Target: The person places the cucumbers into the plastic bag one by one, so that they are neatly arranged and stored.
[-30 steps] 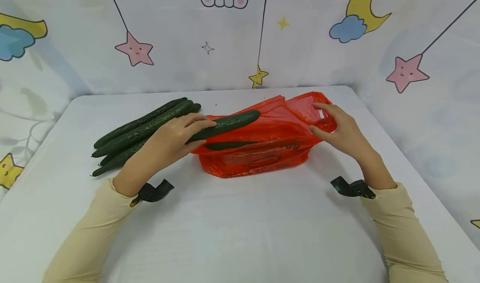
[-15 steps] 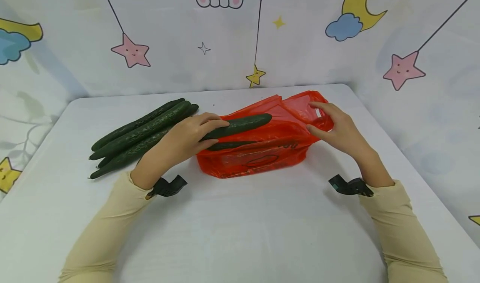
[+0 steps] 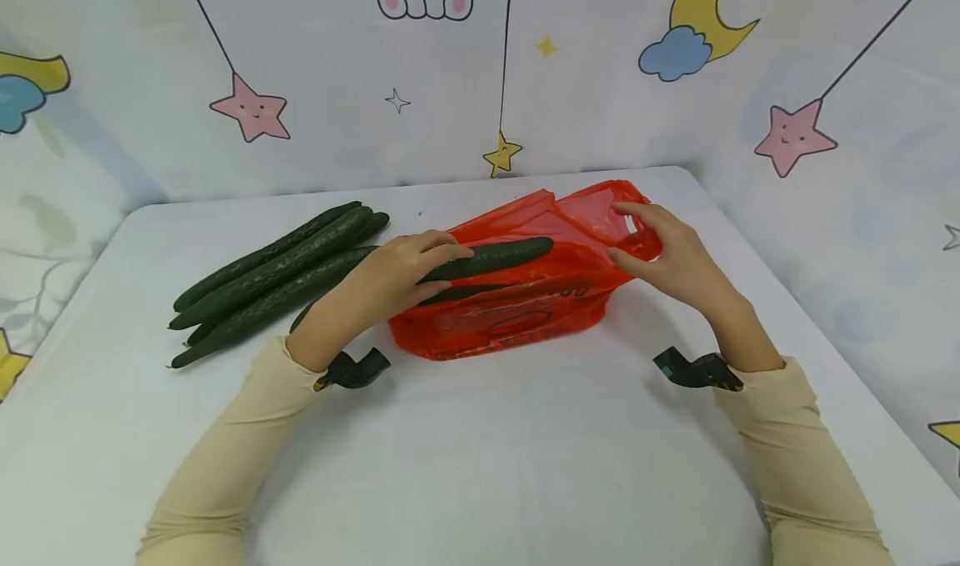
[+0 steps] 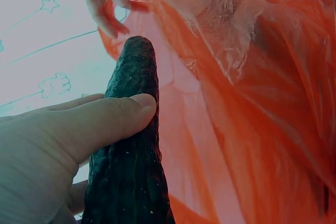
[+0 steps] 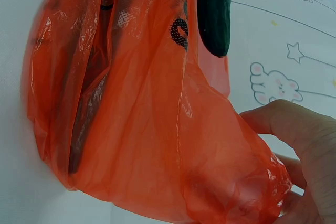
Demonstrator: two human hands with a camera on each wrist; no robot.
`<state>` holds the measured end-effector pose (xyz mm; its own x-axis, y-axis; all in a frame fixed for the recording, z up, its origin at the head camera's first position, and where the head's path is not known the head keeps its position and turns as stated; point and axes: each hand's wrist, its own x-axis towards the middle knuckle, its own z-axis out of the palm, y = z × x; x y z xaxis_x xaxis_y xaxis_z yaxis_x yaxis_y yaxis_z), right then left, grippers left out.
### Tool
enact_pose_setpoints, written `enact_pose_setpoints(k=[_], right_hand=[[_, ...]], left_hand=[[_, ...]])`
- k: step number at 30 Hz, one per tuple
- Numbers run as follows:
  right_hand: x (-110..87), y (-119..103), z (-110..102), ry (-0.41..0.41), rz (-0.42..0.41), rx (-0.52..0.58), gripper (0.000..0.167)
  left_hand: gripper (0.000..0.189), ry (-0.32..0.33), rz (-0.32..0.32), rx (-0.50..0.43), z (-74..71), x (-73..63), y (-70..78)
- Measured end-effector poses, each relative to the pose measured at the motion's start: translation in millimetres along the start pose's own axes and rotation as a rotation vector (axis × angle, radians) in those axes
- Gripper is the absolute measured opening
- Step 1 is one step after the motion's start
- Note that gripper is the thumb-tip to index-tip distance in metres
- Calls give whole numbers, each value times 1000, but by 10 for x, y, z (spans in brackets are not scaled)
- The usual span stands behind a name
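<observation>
My left hand (image 3: 401, 274) pinches a cucumber (image 3: 498, 256) between thumb and fingers; the free end points right, over the mouth of a red plastic bag (image 3: 510, 328). Compared with one second ago, this cucumber reaches farther along the mouth, while the bag lies in nearly the same place; I judge it better lined up with the opening, though still in my grasp. My right hand (image 3: 675, 257) is at the bag's handle end, thumb and index finger spread apart; whether the other fingers grip the plastic, I cannot tell. Just behind the front rim lies a second cucumber (image 3: 465, 293). To the left, a pile of cucumbers (image 3: 277, 264) rests on the white table (image 3: 480, 466), partly hidden by my left arm. Beyond is a backdrop (image 3: 600, 124) printed with stars and a moon.

The left wrist view shows my thumb laid across the cucumber's skin, its blunt end bare beyond. Only the right wrist view shows a long dark shape (image 5: 85, 129) through the bag's side; what it is remains unclear.
</observation>
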<state>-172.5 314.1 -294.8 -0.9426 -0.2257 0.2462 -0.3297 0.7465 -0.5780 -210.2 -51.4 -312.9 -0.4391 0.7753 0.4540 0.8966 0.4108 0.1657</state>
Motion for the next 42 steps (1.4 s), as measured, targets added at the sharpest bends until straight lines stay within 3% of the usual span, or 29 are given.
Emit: enact_pose_setpoints(k=[12, 27, 42], right_hand=[[-7, -9, 4, -4, -18, 9, 62], [-3, -38, 17, -12, -13, -7, 62], [-2, -23, 25, -15, -25, -19, 61]], left_hand=[[42, -29, 5, -23, 154, 170, 33], [41, -136, -94, -41, 328, 385, 52], [40, -210, -139, -34, 487, 622, 118]])
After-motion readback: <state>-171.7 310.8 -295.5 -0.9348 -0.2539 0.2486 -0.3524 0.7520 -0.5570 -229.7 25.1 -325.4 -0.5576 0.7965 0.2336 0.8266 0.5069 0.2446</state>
